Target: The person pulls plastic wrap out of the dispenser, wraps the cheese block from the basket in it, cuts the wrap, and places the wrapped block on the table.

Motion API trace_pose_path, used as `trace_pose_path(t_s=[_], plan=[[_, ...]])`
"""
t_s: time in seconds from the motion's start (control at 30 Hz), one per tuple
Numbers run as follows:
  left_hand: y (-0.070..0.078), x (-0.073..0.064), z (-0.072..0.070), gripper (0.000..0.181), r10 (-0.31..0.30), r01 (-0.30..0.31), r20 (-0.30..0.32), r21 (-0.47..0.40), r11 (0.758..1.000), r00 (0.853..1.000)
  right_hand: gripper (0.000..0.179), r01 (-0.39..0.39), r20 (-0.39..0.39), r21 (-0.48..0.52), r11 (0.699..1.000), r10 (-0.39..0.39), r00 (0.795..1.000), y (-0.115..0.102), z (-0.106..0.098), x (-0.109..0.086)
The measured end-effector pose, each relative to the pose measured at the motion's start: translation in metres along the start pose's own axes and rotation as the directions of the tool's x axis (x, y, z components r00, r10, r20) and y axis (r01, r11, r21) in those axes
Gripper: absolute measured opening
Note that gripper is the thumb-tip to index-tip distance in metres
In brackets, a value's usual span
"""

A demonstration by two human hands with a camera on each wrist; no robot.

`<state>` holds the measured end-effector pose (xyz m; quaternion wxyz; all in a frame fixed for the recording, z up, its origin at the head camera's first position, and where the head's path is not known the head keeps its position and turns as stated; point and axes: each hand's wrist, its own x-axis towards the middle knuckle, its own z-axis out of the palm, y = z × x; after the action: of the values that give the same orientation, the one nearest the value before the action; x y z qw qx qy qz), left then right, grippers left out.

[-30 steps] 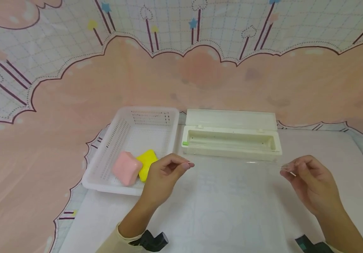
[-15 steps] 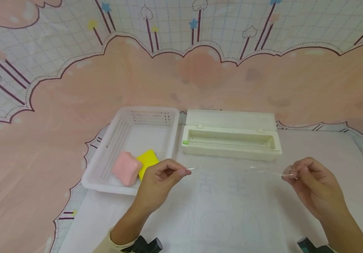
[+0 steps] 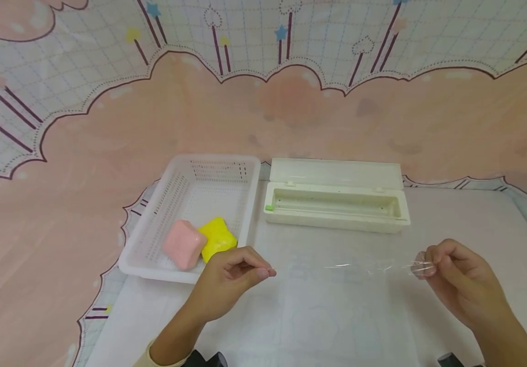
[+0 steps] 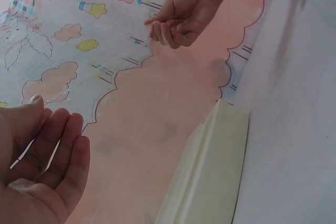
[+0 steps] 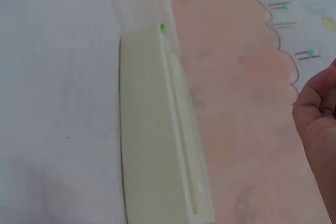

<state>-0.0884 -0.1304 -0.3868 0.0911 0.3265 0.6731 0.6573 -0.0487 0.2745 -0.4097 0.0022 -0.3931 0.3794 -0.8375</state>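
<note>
Pale-green box (image 3: 336, 220) standing open, and in front of it clear film (image 3: 336, 265) spans between my left hand (image 3: 231, 280) and right hand (image 3: 462, 285), each pinching an end: a spreading-out step, I judge, next calling for even tension.

The head camera looks forward and down; the left wrist's, rolled sideways, has the left hand (image 4: 44, 166) close at lower left; the right wrist's faces the long pale-green plastic box (image 5: 149, 129) mid-frame, shared by all.
</note>
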Motion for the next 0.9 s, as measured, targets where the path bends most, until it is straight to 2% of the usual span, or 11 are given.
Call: trace_pose_path(t_s=[0.2,0.4,0.57,0.77,0.9], plan=[[0.001,0.001,-0.003,0.013,0.109,-0.108,0.073,-0.01,0.994,0.991,0.024,0.003,0.051,-0.054,0.999,0.0,0.999,-0.003,0.007,0.003],[0.004,0.003,-0.001,0.014,0.202,-0.198,0.088,-0.052,0.979,0.975,0.021,0.054,0.085,-0.04,0.998,-0.051,0.995,-0.003,0.013,0.007],[0.005,0.006,0.001,0.015,0.268,-0.265,0.065,-0.056,0.963,0.961,0.02,0.115,0.091,0.011,0.993,-0.116,0.989,-0.003,0.017,0.013],[0.008,0.011,0.005,0.013,0.294,-0.292,0.013,-0.086,0.953,0.956,0.019,0.159,0.064,0.039,0.987,-0.161,0.985,-0.006,0.021,0.02],[0.009,0.014,0.008,0.011,0.323,-0.323,-0.017,-0.098,0.941,0.946,0.019,0.172,0.058,0.052,0.984,-0.175,0.983,-0.007,0.021,0.022]])
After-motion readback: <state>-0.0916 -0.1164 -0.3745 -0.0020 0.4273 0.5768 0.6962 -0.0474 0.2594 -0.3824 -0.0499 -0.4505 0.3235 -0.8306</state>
